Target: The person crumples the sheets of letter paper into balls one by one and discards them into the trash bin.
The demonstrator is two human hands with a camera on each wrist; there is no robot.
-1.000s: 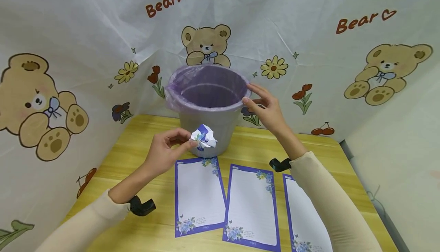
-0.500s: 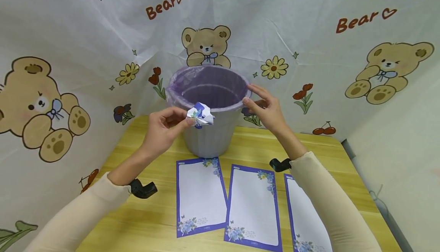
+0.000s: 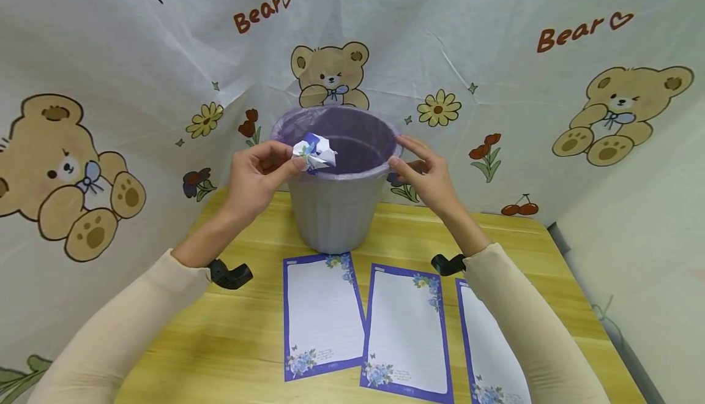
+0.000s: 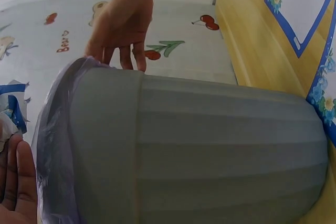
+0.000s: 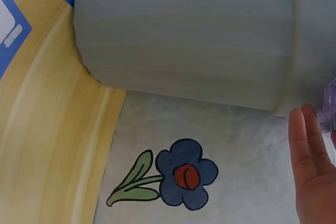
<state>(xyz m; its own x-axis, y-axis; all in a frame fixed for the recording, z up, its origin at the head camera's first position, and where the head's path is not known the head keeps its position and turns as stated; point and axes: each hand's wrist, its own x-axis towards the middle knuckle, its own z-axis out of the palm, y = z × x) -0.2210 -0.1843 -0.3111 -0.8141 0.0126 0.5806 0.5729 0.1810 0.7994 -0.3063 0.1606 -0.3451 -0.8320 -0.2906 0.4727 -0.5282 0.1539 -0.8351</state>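
Observation:
My left hand (image 3: 252, 177) pinches a crumpled ball of white and blue paper (image 3: 314, 152) between thumb and fingers. In the head view the ball overlaps the near left rim of a grey trash can (image 3: 336, 214). A thin purple bag (image 3: 360, 176) lines the can and folds over its rim. On the right side of that rim, my right hand (image 3: 429, 174) holds on with thumb and forefinger. Two of its other fingers (image 5: 299, 145) lie straight by the can's outer wall in the right wrist view. The can stands upright; its bottom inside is hidden.
Flowered, purple-bordered sheets of paper lie on the wooden table (image 3: 182, 343): a left sheet (image 3: 322, 312), a middle sheet (image 3: 406, 330) and a right sheet (image 3: 490, 336) partly under the right sleeve. A bear-print cloth (image 3: 385, 18) hangs close behind the can.
My left hand has risen with the paper ball from in front of the can's wall to rim height, shifting slightly left. My right hand stays at the rim.

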